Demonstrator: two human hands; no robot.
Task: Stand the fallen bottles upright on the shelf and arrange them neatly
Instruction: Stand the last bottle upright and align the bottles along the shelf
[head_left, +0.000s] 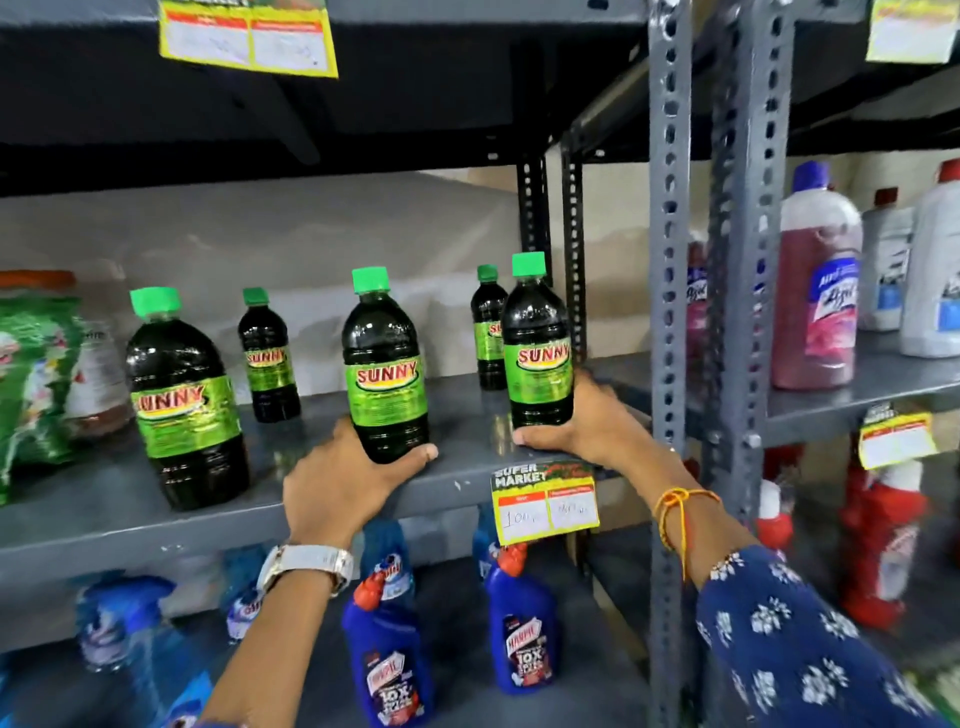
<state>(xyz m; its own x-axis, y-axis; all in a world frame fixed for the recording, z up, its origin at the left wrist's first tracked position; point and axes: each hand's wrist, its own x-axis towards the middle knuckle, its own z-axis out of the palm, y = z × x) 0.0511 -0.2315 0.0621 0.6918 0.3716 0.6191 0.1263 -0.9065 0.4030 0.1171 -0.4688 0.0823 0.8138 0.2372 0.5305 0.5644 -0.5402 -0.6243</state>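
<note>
Hands grip two upright green-capped bottles (385, 371) (538, 348) on grey steel shelf (130, 514) in shop aisle.

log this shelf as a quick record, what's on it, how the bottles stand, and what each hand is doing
shelf: grey metal shelf
bottles: five dark green-capped Sunny bottles, all upright
left hand: grips base of middle front bottle
right hand: grips base of right front bottle
unheld: left front bottle, two small back ones
tag: yellow price tag on shelf edge
</note>
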